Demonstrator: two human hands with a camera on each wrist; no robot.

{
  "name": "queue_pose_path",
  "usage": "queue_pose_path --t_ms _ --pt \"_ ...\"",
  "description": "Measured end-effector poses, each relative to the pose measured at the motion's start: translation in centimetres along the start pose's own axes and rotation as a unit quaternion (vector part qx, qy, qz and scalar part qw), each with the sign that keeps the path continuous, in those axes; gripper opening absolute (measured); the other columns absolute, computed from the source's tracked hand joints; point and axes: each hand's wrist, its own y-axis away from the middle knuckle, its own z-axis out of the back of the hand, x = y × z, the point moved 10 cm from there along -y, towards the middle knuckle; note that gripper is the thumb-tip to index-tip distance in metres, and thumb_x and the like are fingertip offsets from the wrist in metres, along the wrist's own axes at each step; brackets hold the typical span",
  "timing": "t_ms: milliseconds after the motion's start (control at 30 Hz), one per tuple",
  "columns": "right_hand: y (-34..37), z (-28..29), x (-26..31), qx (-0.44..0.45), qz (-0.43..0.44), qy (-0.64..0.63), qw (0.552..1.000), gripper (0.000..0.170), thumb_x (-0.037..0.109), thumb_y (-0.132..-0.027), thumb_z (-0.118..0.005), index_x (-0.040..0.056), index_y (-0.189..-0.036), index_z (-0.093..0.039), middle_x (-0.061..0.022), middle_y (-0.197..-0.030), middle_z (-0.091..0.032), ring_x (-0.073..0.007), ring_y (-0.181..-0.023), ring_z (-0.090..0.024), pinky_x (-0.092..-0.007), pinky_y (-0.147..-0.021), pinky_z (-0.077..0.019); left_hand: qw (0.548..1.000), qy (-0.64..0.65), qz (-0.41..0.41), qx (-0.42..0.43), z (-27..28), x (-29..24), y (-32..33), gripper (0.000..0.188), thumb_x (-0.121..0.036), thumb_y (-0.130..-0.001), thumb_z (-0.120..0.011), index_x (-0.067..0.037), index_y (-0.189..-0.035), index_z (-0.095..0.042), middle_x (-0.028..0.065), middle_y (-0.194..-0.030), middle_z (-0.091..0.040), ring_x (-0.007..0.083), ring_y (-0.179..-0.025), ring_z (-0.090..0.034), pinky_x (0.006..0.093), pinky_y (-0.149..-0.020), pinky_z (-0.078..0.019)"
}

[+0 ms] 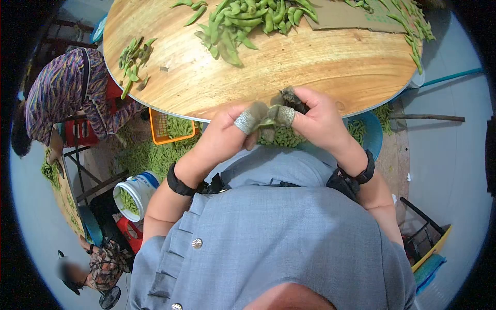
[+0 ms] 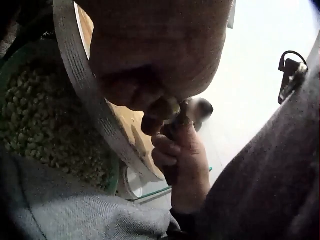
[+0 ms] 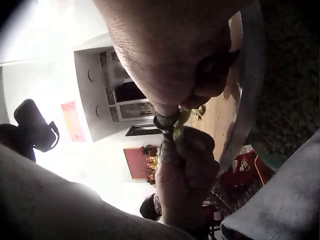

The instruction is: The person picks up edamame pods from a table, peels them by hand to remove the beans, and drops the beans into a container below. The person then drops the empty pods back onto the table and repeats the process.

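Observation:
A green bean pod (image 1: 267, 122) is held between my two hands, just in front of the round table's near edge. My left hand (image 1: 221, 129) pinches one end of it, its thumb wrapped in silvery tape. With the other end between thumb and curled fingers, my right hand (image 1: 323, 121) meets the left thumb to thumb; its thumb is taped too. Dark, stained coverings show on the fingertips. The right wrist view shows the pod (image 3: 180, 125) between the fingertips, and the left wrist view shows both hands close together, with the pod mostly hidden.
On the wooden table (image 1: 170, 77) lie a heap of green pods (image 1: 248, 20), a small darker pile (image 1: 135, 59) and flattened cardboard (image 1: 356, 18). Below are an orange basket (image 1: 155, 129), a white bucket (image 1: 126, 199) and a blue tub (image 1: 373, 134). Two other people are at the left.

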Motion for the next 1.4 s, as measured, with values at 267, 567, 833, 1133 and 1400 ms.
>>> queue_pose_path --t_ms 267,567,833,1133,1400 --pt "1.7 -2.5 -1.4 0.084 -0.101 -0.098 0.987 0.009 0.011 -0.087 -0.058 0.004 -0.092 -0.059 0.0041 -0.065 -0.053 -0.0025 -0.051 -0.047 -0.0183 -0.045 -0.0369 0.98 0.113 0.091 0.133 -2.2 1.4 1.3 0.025 -0.025 -0.096 -0.049 -0.006 -0.087 -0.063 0.0026 -0.061 -0.057 0.0076 -0.047 -0.044 0.0228 -0.045 -0.033" --pt "3.1 -0.1 -1.2 0.027 -0.069 0.138 0.988 0.02 0.02 -0.077 -0.062 0.0024 -0.087 -0.06 -0.014 -0.066 -0.058 -0.024 -0.059 -0.059 -0.0345 -0.056 -0.0465 0.991 -0.129 -0.019 0.015 0.9 0.1 1.5 0.016 -0.015 -0.094 -0.049 -0.002 -0.098 -0.058 0.0015 -0.07 -0.055 0.009 -0.066 -0.052 0.0243 -0.06 -0.0425" --pt "2.4 -0.1 4.5 -0.047 0.136 0.28 0.949 0.024 0.021 -0.076 -0.066 0.0014 -0.085 -0.055 -0.0162 -0.069 -0.058 -0.0348 -0.065 -0.059 -0.0395 -0.059 -0.0477 0.977 -0.179 -0.083 0.076 -1.8 -3.0 1.6 0.027 -0.006 -0.088 -0.047 0.002 -0.113 -0.054 0.019 -0.096 -0.061 0.0297 -0.092 -0.059 0.0353 -0.083 -0.0451" --pt "1.6 -1.9 -0.7 0.097 0.002 0.114 0.989 0.032 0.027 -0.073 -0.07 0.0026 -0.083 -0.052 -0.0106 -0.065 -0.054 -0.0253 -0.058 -0.056 -0.0343 -0.057 -0.046 0.977 0.065 0.053 0.194 -3.2 0.9 2.3 0.022 -0.012 -0.094 -0.044 -0.004 -0.106 -0.06 -0.0023 -0.075 -0.057 0.0046 -0.06 -0.048 0.021 -0.054 -0.0396" --pt "3.2 -1.6 -1.0 0.078 -0.024 0.194 0.978 0.029 0.025 -0.075 -0.07 0.003 -0.085 -0.054 -0.0091 -0.065 -0.055 -0.0227 -0.059 -0.058 -0.0325 -0.055 -0.046 0.986 -0.161 -0.033 -0.034 1.0 -0.4 0.9 0.022 -0.007 -0.09 -0.049 0.001 -0.107 -0.059 0.0093 -0.081 -0.064 0.0159 -0.077 -0.062 0.0304 -0.071 -0.0485"
